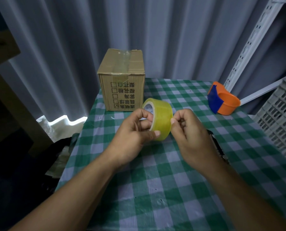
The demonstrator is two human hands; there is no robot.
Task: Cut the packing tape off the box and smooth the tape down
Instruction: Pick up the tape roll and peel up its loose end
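Left hand (135,130) around glossy tape roll (162,119)

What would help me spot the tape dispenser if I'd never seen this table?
Start at the green checked tablecloth. Follow it to the far right corner, near the grey plastic crate. The tape dispenser stands there, the only bright orange thing, with a blue panel.

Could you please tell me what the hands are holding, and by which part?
The left hand grips the tape roll, fingers inside its core and thumb on the outer face. The right hand pinches the roll's outer face at its right side.
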